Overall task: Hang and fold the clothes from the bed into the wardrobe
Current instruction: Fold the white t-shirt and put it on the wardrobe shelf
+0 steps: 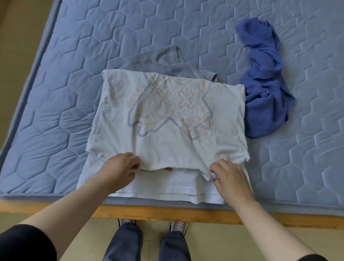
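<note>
Your left hand (122, 165) and right hand (231, 177) are each pinching the folded white shirt (168, 114), fingers curled on its near edge.

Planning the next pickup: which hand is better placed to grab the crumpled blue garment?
Probably the right hand: the blue garment lies right of the white shirt, on its side. The left hand would cross the shirt. Both now pinch its edge.

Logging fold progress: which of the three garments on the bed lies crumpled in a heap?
The dark blue garment, bunched up right of the white printed T-shirt; the T-shirt and the grey garment behind it lie spread flat.
</note>
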Motion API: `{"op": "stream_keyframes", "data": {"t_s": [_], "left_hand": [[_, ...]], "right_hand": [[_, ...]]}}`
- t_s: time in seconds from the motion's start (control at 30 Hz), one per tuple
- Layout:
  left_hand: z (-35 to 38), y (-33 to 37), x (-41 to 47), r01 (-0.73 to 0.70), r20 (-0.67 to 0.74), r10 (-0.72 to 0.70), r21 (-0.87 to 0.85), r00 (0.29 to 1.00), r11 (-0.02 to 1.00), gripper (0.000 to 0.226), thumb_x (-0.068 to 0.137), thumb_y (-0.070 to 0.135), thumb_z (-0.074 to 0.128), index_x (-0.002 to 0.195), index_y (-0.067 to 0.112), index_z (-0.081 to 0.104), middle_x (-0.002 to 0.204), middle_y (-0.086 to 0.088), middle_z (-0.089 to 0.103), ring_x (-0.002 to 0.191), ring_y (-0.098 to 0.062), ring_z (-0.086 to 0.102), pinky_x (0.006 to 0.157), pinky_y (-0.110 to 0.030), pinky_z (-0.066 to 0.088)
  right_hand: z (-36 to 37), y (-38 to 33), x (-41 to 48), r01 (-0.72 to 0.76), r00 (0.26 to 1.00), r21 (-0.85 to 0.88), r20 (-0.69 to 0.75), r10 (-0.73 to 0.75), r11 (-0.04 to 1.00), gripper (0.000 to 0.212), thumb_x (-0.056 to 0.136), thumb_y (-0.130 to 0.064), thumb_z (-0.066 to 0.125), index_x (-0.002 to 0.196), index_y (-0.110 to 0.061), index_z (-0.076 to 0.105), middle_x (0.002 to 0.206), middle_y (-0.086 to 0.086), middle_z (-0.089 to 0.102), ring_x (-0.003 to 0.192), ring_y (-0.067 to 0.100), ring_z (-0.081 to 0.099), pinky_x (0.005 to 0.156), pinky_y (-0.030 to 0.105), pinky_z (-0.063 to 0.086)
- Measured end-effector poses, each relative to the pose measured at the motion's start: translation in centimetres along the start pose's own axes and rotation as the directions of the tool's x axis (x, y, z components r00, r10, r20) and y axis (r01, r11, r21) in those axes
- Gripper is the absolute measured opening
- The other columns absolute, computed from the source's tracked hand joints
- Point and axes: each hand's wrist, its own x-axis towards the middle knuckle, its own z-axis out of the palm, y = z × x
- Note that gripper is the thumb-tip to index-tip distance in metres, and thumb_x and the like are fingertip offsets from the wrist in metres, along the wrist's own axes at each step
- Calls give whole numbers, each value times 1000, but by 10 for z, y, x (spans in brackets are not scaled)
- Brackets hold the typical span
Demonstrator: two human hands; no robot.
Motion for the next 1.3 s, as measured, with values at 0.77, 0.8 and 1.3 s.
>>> {"op": "stream_keyframes", "data": {"t_s": [0.77, 0.8, 1.3], "left_hand": [[-97, 7, 35, 50, -141, -74, -168, 987, 984, 17, 91, 14, 54, 99, 18, 68, 87, 11, 56, 76, -8, 54, 71, -21, 44], [-103, 6, 37, 53, -140, -77, -163, 987, 985, 17, 91, 15, 53, 100, 18, 68, 87, 11, 56, 76, -8, 54, 71, -21, 44], [-124, -8, 138, 151, -297, -223, -246, 928, 957, 43, 89, 13, 61, 131, 3, 51, 129, -13, 49, 114, -29, 51, 94, -34, 43]], "right_hand": [[-69, -28, 77, -332, 941, 207, 139, 308, 920, 31, 91, -14, 50, 119, -22, 61, 104, -6, 60, 90, 15, 60, 75, 29, 49], [-71, -28, 82, -338, 939, 203, 135, 315, 919, 31, 91, -14, 50, 118, -22, 61, 104, -5, 60, 90, 15, 61, 74, 29, 49], [-72, 3, 201, -242, 970, 273, 99, 223, 931, 28, 93, -16, 52, 120, -18, 61, 115, 2, 60, 103, 16, 59, 84, 31, 49]]}}
